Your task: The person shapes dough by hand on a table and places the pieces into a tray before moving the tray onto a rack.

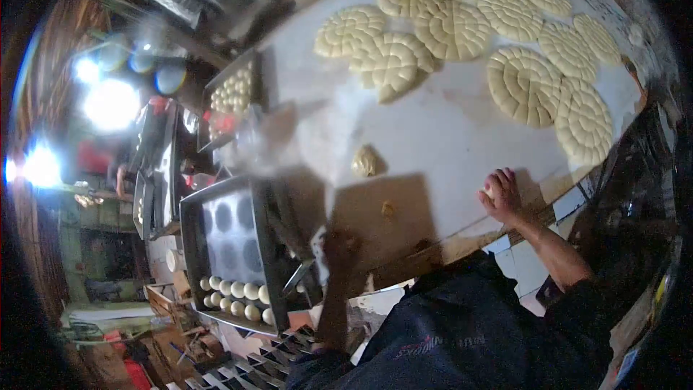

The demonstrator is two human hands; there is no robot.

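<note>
My right hand [502, 193] is on the work table [462, 130] near its front edge, its fingers curled over a small pale dough ball [489, 191] that shows by the thumb. My left hand [342, 245] is in deep shadow at the table's left edge, beside a metal tray; its fingers are too dark to make out. Between and beyond the hands sits a lump of dough [367, 162], with a smaller scrap of dough [388, 209] nearer to me. Flat rounds of dough cut into many segments [523, 87] cover the far and right parts of the table.
To my left, a deep metal tray [231, 220] carries rows of dough balls [237, 308] at its near end. Another tray [232, 94] of dough balls stands farther back. A blurred clear plastic item [249, 141] is between them. Bright lamps [112, 105] glare at left.
</note>
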